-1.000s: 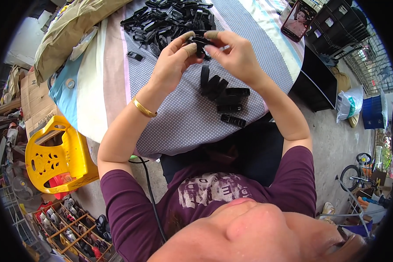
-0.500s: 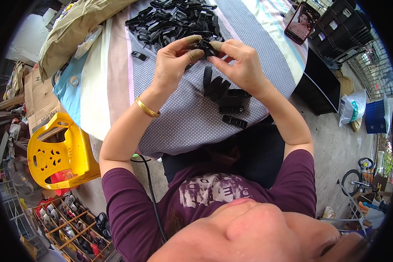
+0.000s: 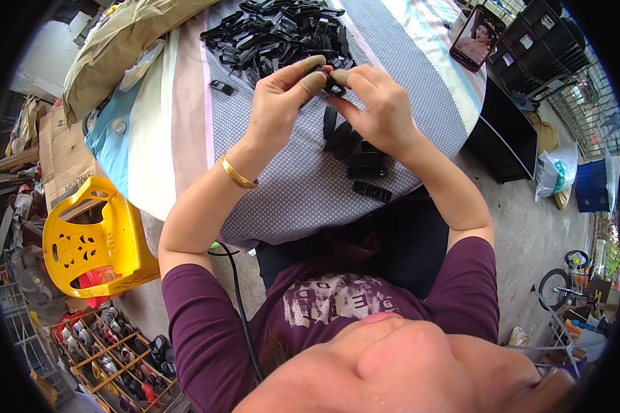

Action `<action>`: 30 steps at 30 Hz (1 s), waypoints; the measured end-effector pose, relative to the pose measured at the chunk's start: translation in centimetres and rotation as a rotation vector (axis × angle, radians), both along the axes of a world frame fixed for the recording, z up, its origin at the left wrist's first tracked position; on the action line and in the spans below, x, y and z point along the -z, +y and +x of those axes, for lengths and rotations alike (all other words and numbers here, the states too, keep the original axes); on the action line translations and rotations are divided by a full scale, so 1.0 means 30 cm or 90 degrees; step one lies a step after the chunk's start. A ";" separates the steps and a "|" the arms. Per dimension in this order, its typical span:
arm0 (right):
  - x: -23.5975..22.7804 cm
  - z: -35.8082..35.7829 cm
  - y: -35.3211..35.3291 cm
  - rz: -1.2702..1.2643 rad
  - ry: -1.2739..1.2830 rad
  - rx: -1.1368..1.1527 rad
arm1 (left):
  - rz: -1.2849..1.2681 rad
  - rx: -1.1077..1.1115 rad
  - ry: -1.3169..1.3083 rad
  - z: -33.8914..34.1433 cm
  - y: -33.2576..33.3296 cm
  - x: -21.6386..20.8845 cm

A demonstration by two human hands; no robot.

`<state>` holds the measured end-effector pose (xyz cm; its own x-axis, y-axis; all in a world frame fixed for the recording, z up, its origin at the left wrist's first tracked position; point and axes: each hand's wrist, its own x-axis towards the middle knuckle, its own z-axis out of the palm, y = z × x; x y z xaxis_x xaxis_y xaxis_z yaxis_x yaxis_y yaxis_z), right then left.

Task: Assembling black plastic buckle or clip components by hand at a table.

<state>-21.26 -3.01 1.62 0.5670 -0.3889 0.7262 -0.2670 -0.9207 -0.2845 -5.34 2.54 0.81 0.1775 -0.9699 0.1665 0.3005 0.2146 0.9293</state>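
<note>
Left hand (image 3: 274,103), right hand (image 3: 380,110) pinching small black plastic part (image 3: 335,88); large jumbled black plastic pile (image 3: 275,38) seemingly left, small black strip group (image 3: 365,160) seemingly done.

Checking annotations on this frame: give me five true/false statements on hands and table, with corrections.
1. The left hand and right hand both hold one small black piece. True.
2. The gold bracelet is on the right wrist. False: the gold bracelet is on the left wrist.
3. Tan finger covers show on both hands. True.
4. The black pile lies between hands and torso. False: the black pile lies beyond the hands.
5. The tablecloth is solid red. False: striped, with dotted grey areas.
</note>
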 end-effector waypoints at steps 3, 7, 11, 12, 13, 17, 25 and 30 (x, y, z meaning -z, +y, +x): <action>0.002 0.005 -0.007 0.120 -0.019 -0.003 | 0.005 0.045 -0.003 0.028 -0.001 -0.004; 0.020 -0.010 -0.032 0.410 0.057 -0.141 | -0.071 0.070 -0.138 0.013 0.010 -0.028; -0.007 -0.013 0.008 0.305 0.055 -0.104 | -0.088 0.088 -0.166 0.013 0.029 -0.050; 0.008 -0.011 0.009 0.290 0.029 -0.108 | -0.079 0.089 -0.163 0.010 0.030 -0.051; 0.018 -0.010 0.009 0.275 0.004 -0.112 | -0.070 0.090 -0.160 0.008 0.030 -0.051; 0.031 -0.009 0.005 0.285 0.066 -0.078 | -0.042 0.082 -0.151 0.009 0.025 -0.028; 0.020 -0.019 -0.169 0.154 0.172 -0.024 | 0.049 0.022 -0.571 0.029 0.037 -0.095; 0.057 0.059 -0.164 0.064 0.226 -0.010 | 0.147 0.180 -0.697 0.019 0.050 -0.089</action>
